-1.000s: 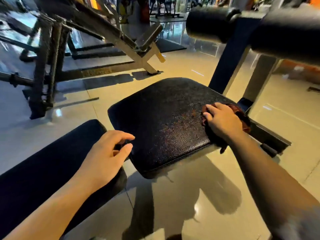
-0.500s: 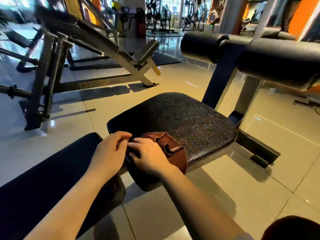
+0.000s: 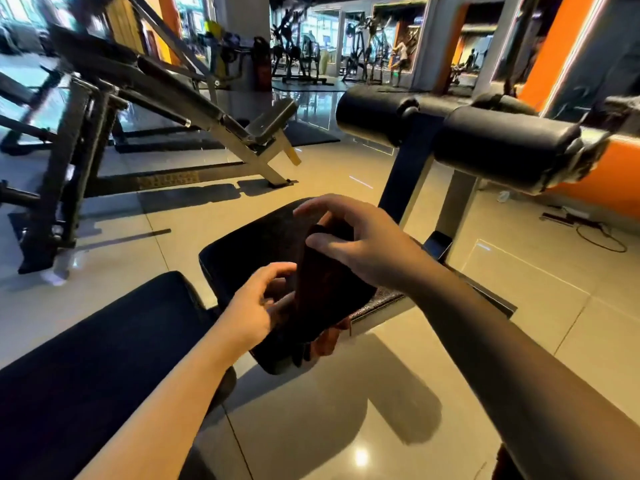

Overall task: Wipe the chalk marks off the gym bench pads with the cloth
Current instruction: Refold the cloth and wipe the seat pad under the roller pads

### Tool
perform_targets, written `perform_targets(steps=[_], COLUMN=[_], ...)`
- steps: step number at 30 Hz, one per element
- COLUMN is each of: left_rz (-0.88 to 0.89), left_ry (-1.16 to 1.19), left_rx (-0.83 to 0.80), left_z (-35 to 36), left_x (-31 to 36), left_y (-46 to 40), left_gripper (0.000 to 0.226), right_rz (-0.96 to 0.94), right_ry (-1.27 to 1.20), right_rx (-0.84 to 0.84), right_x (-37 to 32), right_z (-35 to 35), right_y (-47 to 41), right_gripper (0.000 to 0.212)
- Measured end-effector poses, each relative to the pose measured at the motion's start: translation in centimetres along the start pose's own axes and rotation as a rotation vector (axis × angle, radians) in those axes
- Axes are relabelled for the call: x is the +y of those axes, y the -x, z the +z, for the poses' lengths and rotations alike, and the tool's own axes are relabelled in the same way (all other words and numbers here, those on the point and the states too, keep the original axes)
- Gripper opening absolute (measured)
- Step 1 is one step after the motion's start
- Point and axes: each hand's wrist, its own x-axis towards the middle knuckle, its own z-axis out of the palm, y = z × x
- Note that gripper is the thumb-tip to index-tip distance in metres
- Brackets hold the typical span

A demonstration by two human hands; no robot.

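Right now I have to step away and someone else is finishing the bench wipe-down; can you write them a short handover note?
Right hand: pinches the top of the cloth, lifted off the pad.
Left hand: holds the cloth's lower part, apparently refolding it.
Cloth: dark reddish, hanging between both hands above the seat pad.
Back pad: at lower left, untouched by either hand.
Done: cannot tell; no chalk marks show on either pad in this dim view.
Left: finish the fold, check both pads closely, wipe any marks remaining.
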Motion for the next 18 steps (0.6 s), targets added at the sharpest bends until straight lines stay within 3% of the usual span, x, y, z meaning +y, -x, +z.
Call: perform_targets(steps=[2,4,7,11,15,18], left_rz=[0.052,0.056,0.08,0.095,0.046,0.012], left_ry=[0.021,0.151,0.191,0.244,0.324,0.242], left_rx=[-0.03,-0.057,-0.131,-0.187,-0.185,-0.25], left_z=[1.1,2.4,3.3,5.0,6.6,6.8], left_x=[1.4,2.6,4.2,5.8,6.9,8.1], left_y=[0.7,1.1,2.3,3.2,3.1,2.2], left_gripper=[0.026,0.015,0.033,0.03,0.046,0.04], right_rz=[-0.02,-0.031,-0.037,-0.084,-0.176,-0.189], right_ry=[0.074,0.148,0.246,0.34,0.46,0.518], right_rx=[0.007,0.039,0.076,0.016,-0.053,-0.086], right_x=[-0.5,-0.8,-1.2,-2.3,-2.9,-1.8], right_z=[-1.5,-3.1,-5.4,-8.3,-11.6,-14.7], right_y=[0.7,1.3,2.1,3.2,4.0,4.8], right_gripper=[0.032,0.025,0.021,0.024,0.029,0.034])
